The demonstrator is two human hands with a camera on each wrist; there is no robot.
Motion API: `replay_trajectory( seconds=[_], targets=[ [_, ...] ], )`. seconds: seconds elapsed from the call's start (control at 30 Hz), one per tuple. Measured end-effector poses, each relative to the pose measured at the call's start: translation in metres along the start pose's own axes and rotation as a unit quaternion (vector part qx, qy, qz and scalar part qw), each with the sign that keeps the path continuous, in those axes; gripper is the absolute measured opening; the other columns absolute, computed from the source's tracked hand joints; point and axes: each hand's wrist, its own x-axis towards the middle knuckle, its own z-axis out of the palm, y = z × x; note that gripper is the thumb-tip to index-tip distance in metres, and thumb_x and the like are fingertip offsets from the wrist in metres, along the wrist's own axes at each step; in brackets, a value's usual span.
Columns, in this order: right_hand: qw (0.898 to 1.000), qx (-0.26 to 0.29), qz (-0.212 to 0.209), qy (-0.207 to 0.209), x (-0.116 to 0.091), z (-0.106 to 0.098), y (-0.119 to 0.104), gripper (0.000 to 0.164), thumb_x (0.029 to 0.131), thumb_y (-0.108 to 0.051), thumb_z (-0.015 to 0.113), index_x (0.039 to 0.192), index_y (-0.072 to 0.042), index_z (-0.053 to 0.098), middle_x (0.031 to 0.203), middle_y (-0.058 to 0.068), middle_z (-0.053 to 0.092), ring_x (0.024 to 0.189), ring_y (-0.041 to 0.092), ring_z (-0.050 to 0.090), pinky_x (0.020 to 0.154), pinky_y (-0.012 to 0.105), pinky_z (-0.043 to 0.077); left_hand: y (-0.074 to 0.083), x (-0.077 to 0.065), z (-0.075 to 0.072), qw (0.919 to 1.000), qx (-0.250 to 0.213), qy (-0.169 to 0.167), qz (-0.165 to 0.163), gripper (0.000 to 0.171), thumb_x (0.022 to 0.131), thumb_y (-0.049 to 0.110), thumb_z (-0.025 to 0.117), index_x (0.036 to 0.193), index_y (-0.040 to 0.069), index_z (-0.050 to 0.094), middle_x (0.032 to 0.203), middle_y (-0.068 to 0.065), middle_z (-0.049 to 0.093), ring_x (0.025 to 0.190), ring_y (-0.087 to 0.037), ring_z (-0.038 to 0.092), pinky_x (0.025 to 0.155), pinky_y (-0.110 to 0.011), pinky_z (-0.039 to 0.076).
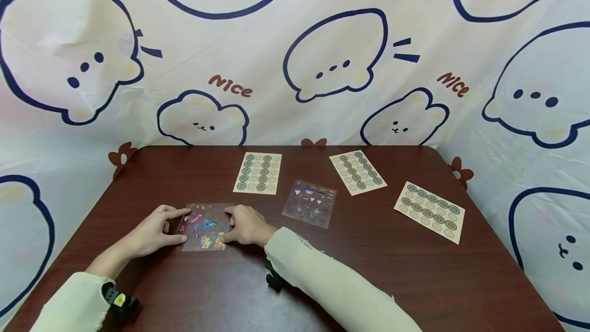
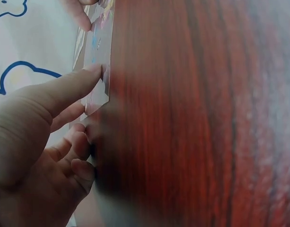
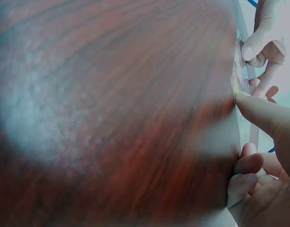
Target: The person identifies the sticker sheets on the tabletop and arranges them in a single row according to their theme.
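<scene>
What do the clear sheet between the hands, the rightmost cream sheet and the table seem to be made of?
Clear sheet: likely thin glossy plastic; brown shows through it. Rightmost cream sheet: probably paper or card, matte, being opaque without glare. Table: wood or wood-look laminate, fairly shiny, with grain lines and pale reflections.

I'm standing in an indoor corner, like a little table nook, but I can't tell if it is in a home or somewhere else. A big pale cloth [image 1: 267,50] with creases hangs across the back and down both sides of the frame. It has round animals [image 1: 336,55] drawn in thick blue lines, red "Nice" words [image 1: 230,86] and red-brown flowers [image 1: 461,173]. A dark red-brown table [image 1: 193,291] with wood stripes fills the bottom middle, and light shines on it.
</scene>
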Motion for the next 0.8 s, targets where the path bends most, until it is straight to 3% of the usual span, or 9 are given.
replay_trajectory(
  seconds=[0.8],
  targets=[
    [1.000, 0.003, 0.002, 0.013, -0.0040, 0.0017, -0.0001, 0.073, 0.075, -0.033, 0.089, 0.141, -0.019, 0.060, 0.079, -0.017, 0.053, 0.071, -0.002, 0.049, 0.063, 0.015, 0.041, -0.0031, -0.0021, 0.0027, 1.0000, -0.003, 0.003, 0.002, 0.069, 0.085, 0.023, 0.081, 0.142, -0.004, 0.054, 0.117, -0.018, 0.050, 0.080, -0.009, 0.038, 0.064, -0.024, 0.033]
  ],
)
